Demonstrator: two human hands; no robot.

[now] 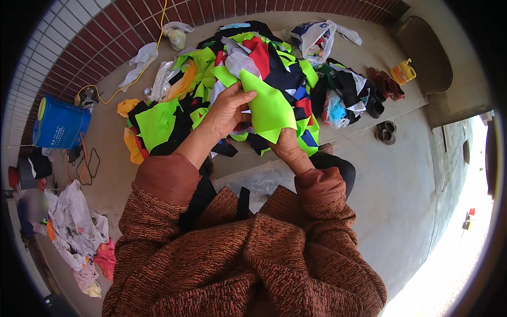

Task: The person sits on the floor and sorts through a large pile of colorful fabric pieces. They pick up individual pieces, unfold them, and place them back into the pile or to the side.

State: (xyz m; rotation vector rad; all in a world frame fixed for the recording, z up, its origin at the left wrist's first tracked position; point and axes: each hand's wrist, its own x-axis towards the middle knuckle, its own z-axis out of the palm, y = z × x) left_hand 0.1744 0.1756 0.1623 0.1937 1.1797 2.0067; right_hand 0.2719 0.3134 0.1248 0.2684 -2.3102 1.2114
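A neon green piece of fabric (pixel 268 108) is stretched between my hands above a big heap of fabric scraps (pixel 198 71). My left hand (pixel 231 110) pinches its upper left edge, thumb on top. At the lower right edge my right hand (pixel 288 145) reaches under the cloth, which hides its fingers, so their grip does not show. The heap mixes neon green, black, red, white, blue and yellow-orange pieces. A larger neon green scrap (pixel 158 125) lies on the heap's left side.
Left of the heap stands a blue container (pixel 62 122), with cords beside it. A yellow cable (pixel 138 75) runs down the tiled wall. Crumpled clothes (pixel 76 222) lie at lower left. Beyond the heap sits a plastic bag (pixel 315 39); shoes (pixel 385 84) and a yellow jug (pixel 403 72) stand right.
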